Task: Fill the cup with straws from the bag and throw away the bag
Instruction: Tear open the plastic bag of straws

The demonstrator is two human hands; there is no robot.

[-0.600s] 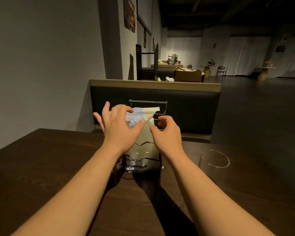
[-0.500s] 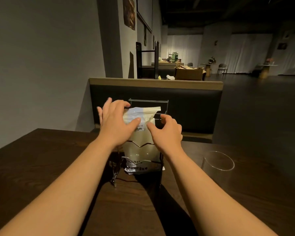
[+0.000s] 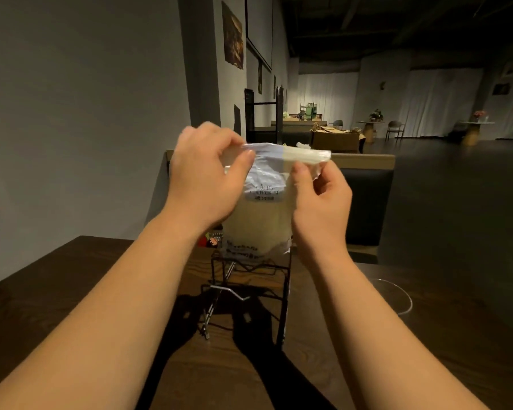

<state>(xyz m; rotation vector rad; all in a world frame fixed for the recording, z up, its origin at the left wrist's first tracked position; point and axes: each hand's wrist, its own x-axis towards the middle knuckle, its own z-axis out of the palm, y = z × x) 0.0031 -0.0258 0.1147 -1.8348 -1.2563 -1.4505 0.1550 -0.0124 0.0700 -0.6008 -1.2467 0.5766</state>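
I had the left hand (image 3: 202,184) and right hand (image 3: 320,208) each pinching the top edge of the bag (image 3: 261,220), which hung below the grip just over a wire rack (image 3: 249,279). I judged it best to keep the pinches close, tear across, and hold the bag upright. The cup (image 3: 407,297) sat down-right of the grip on the dark wooden table (image 3: 71,291), with a dim hall beyond.

The bag (image 3: 261,214) is over the wire rack (image 3: 286,294) on the table (image 3: 71,291), the cup (image 3: 396,297) right of the rack, a bench (image 3: 367,202) behind.
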